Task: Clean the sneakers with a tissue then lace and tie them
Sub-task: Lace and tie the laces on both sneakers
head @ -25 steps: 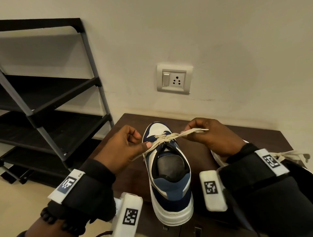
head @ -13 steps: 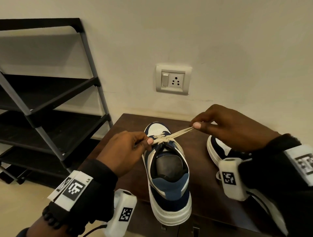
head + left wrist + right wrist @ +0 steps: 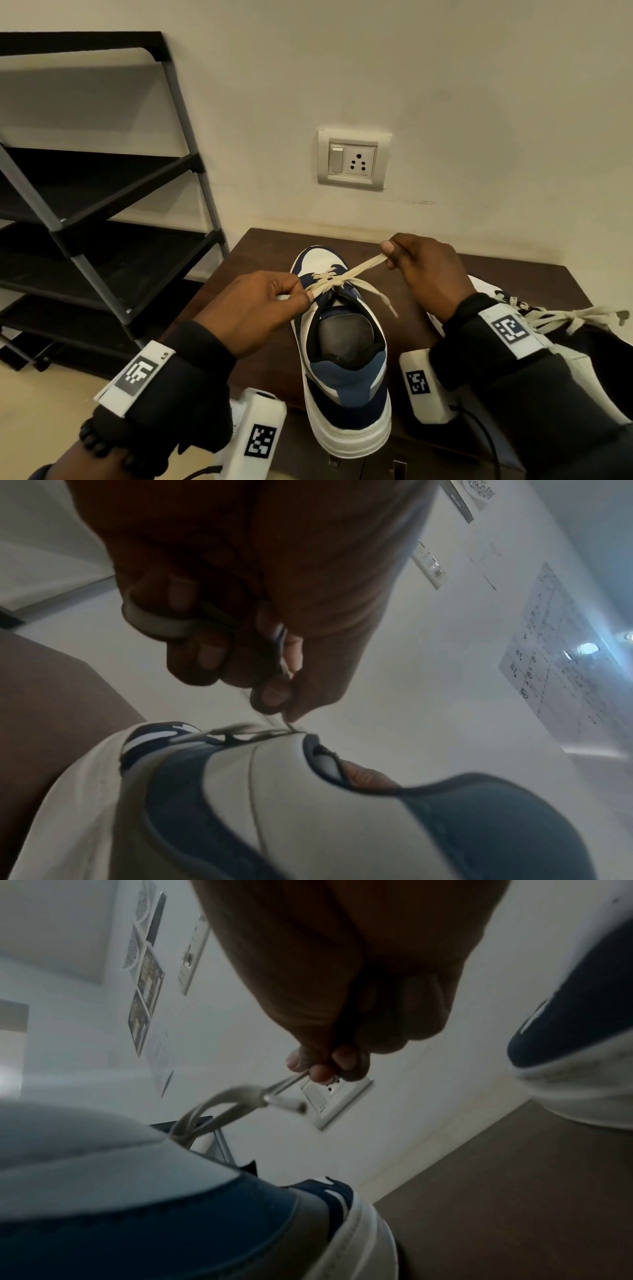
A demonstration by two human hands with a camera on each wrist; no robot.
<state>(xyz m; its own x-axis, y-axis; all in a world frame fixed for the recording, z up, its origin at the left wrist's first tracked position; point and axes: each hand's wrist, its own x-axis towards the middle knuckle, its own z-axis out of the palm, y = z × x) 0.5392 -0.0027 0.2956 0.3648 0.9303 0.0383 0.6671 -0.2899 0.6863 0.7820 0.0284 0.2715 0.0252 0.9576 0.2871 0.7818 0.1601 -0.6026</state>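
Observation:
A white and navy sneaker [image 3: 346,370] stands on the dark wooden table [image 3: 260,246] with its heel toward me. Its cream lace [image 3: 337,279] is pulled taut across the tongue. My left hand [image 3: 260,308] pinches one lace end at the sneaker's left side, and the left wrist view shows the left hand [image 3: 274,691] pinching just above the sneaker [image 3: 240,791]. My right hand [image 3: 421,270] pinches the other lace end up and to the right, with the right hand [image 3: 325,1066] holding a loop of lace [image 3: 232,1104]. A loose lace tail [image 3: 380,298] hangs over the collar.
The second sneaker [image 3: 582,342] lies to the right, partly hidden by my right sleeve, its laces [image 3: 575,315] loose. A black shoe rack [image 3: 102,222] stands on the left. A wall socket [image 3: 352,159] is above the table.
My right hand has come down and nearer to me while keeping its lace end. The left hand has stayed by the sneaker's left side. A loose lace tail now hangs over the collar.

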